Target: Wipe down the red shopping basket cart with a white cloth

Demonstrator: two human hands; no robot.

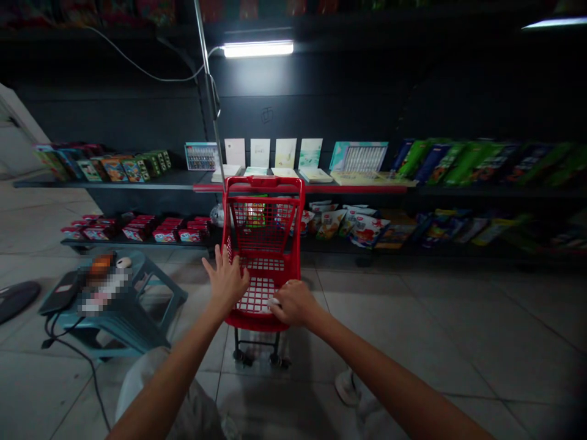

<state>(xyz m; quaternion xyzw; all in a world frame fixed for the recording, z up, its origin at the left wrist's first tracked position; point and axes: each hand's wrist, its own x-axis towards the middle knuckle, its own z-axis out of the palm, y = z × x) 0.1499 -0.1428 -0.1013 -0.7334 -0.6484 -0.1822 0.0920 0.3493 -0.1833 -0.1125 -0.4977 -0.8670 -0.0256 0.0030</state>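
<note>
A small red shopping cart [293,256] stands upright in front of me, its basket made of plastic mesh. My left hand [225,278] is over the near left side of the basket, fingers spread, with nothing in it. At the near right edge, my right hand [296,302] is closed. A small whitish tip pokes out by its thumb, too small to name. Whether either hand touches the cart I cannot tell. White sheets or pads show through the mesh bottom.
Behind the cart runs a dark shelf [174,179] with propped cards [260,153], pen sets [360,157], snack bags [367,229] and small boxes [114,169]. A blue-grey stool [153,278] with a phone and cables stands left. A lamp [259,49] and metal pole hang above.
</note>
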